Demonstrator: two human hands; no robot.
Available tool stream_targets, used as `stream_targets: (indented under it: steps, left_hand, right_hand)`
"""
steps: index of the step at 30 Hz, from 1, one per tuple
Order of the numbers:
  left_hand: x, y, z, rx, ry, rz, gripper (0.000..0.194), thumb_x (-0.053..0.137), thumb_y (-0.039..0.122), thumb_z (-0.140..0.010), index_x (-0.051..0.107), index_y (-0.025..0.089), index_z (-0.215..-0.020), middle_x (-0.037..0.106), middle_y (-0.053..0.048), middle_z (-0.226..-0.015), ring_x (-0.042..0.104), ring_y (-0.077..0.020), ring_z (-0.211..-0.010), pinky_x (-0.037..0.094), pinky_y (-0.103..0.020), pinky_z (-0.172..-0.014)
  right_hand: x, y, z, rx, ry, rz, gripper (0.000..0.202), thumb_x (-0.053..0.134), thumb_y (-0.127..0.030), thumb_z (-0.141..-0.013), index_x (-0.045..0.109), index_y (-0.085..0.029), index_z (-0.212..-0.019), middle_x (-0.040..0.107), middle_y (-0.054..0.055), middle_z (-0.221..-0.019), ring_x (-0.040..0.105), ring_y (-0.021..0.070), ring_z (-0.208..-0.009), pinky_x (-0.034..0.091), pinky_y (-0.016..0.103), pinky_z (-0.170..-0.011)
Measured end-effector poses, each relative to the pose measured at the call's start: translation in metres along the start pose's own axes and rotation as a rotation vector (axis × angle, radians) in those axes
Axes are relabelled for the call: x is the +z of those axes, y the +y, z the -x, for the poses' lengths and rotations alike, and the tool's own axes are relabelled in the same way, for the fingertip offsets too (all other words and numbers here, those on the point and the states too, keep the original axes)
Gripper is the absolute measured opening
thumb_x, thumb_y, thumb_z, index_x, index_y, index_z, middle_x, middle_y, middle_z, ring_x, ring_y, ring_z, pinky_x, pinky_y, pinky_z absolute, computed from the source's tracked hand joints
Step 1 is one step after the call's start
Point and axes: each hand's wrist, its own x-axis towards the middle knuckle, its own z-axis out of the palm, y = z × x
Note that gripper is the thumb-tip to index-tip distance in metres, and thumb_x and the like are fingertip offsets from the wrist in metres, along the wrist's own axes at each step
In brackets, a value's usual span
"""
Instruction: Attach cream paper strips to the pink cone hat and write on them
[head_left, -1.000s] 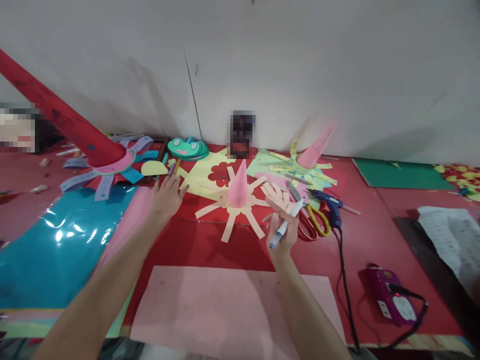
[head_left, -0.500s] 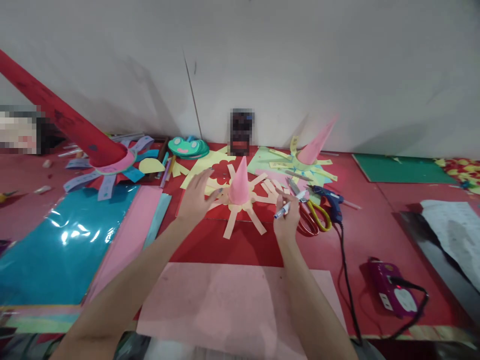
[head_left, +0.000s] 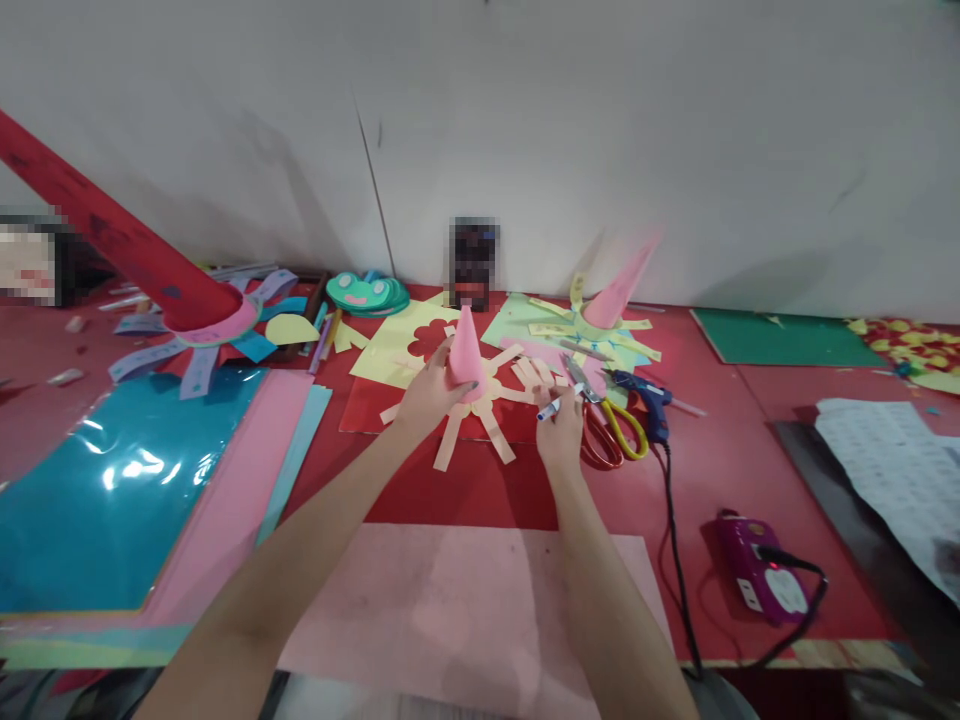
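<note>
My left hand [head_left: 429, 392] is closed around the lower part of a pink paper cone [head_left: 466, 350], thumb in front. Pale paper strips [head_left: 495, 432] spread like rays from the cone's base over red paper. In my right hand [head_left: 559, 428] is a white and blue pen [head_left: 550, 408], pinched and slanting. Loose pale strips [head_left: 531, 374] lie just left of that hand. Beside it on the right are scissors [head_left: 627, 428] with red and yellow handles. A second pink cone [head_left: 621, 290] with yellow strips stands farther back.
A blue glue gun [head_left: 649, 400] lies right of the scissors, its cable running to a purple power box [head_left: 761, 565]. Blue glossy sheets [head_left: 127, 500] and a tall red cone [head_left: 127, 240] are on the left. Pink paper [head_left: 450, 600] covers the near edge. A wall rises behind.
My left hand has moved right and closed on the pink cone, from open beside it. My right hand still holds the pen. The whole view has shifted slightly.
</note>
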Motion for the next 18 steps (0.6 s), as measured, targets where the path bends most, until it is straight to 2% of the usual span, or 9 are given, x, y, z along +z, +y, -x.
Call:
stream_targets:
  steps: [8, 13, 15, 18]
  left_hand:
    - [-0.031, 0.011, -0.004, 0.058, 0.090, 0.138, 0.061, 0.065, 0.035, -0.074, 0.041, 0.024, -0.129, 0.060, -0.007, -0.117, 0.057, -0.0259, -0.107, 0.048, -0.039, -0.086]
    - [-0.040, 0.019, -0.006, 0.125, 0.142, 0.159, 0.059, 0.064, 0.039, -0.075, 0.042, 0.023, -0.127, 0.058, -0.007, -0.118, 0.057, -0.0237, -0.105, 0.048, -0.036, -0.086]
    - [-0.041, 0.020, -0.007, 0.136, 0.141, 0.163, 0.061, 0.064, 0.041, -0.075, 0.040, 0.023, -0.128, 0.057, -0.007, -0.119, 0.057, -0.0236, -0.104, 0.048, -0.035, -0.086]
    - [-0.043, 0.022, -0.009, 0.141, 0.074, 0.158, 0.063, 0.063, 0.043, -0.076, 0.038, 0.024, -0.130, 0.058, -0.007, -0.119, 0.056, -0.0238, -0.105, 0.048, -0.036, -0.086]
  right_hand:
    - [0.001, 0.002, -0.001, -0.009, 0.044, -0.059, 0.028, 0.044, -0.046, -0.085, 0.053, -0.019, -0.087, 0.056, 0.008, -0.087, 0.049, 0.0216, -0.081, 0.039, 0.037, -0.075]
    - [0.002, 0.001, 0.000, -0.004, 0.039, -0.096, 0.028, 0.043, -0.046, -0.085, 0.052, -0.019, -0.087, 0.056, 0.008, -0.087, 0.050, 0.0209, -0.084, 0.040, 0.037, -0.076]
    - [0.002, 0.000, 0.000, 0.012, 0.041, -0.173, 0.029, 0.042, -0.047, -0.086, 0.050, -0.019, -0.089, 0.056, 0.007, -0.087, 0.052, 0.0190, -0.082, 0.041, 0.035, -0.075]
    - [0.002, -0.005, 0.001, 0.027, 0.074, -0.318, 0.030, 0.041, -0.048, -0.085, 0.047, -0.019, -0.091, 0.055, 0.004, -0.083, 0.053, 0.0154, -0.076, 0.043, 0.031, -0.071]
